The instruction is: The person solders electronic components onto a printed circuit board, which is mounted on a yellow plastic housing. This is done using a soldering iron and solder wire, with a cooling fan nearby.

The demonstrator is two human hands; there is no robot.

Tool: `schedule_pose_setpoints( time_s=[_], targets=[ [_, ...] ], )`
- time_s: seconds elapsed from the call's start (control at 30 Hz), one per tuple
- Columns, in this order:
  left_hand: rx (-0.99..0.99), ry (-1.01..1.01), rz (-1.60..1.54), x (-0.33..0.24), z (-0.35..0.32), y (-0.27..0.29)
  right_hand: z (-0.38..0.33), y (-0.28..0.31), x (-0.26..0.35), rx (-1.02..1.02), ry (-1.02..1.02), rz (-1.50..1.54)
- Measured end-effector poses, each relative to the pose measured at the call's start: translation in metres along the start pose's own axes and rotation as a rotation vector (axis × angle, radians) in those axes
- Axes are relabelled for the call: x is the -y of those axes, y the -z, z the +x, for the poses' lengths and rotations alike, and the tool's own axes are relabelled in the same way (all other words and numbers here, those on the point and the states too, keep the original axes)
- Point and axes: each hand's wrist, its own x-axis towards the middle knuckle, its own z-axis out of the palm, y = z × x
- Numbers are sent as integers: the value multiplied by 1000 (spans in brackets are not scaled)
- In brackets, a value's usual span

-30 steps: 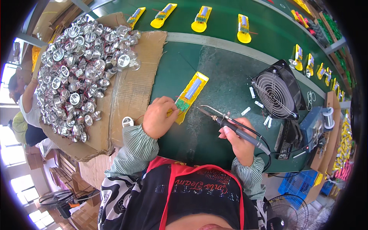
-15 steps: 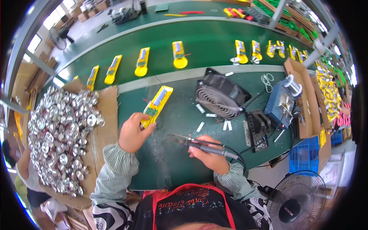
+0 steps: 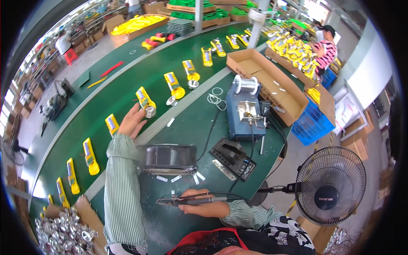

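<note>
Yellow torch body w/ its silver reflector cup at the lower end sits on the green belt, upper-left of centre of frame, long axis running upper-left to lower-right, roughly across the belt's run. Left hand is stretched out to it, fingers spread, not closed on anything; fingertips at or just touching the torch's lower end, can't tell if there's contact. Torch lies just above and a bit right of that hand, so the left is far nearer; the right is well apart, low in the frame. Right hand is wrapped around a soldering iron, bottom centre, tip pointing left, lying about level over the green bench. Between the two hands: a black fan w/ small white strips in front. More yellow torches spaced along the belt; solder station w/ wire spool right of centre; heap of silver cups bottom left.
</note>
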Motion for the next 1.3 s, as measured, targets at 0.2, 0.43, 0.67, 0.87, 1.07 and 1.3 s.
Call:
schedule_pose_setpoints(
  time_s=[0.2, 0.43, 0.67, 0.87, 1.07, 1.3],
  targets=[
    [-411, -159, 1683, -25, -38, 31, 10, 3, 10, 73, -13, -43],
    [-401, -187, 1455, 10, -65, 61, -4, -3, 17, 37, 0, -148],
    [-412, -194, 1389, 9, -162, 61, -14, -9, -1, -34, 167, -19],
    [-332, -198, 1388, -11, -320, 25, -31, -20, 16, -29, 127, -13],
    [-286, 90, 1472, 23, -447, -25, -37, -32, 18, 73, 157, -11],
    [-356, -59, 1435, 42, -494, -37, -47, -47, 20, 108, 153, -40]
  ],
)
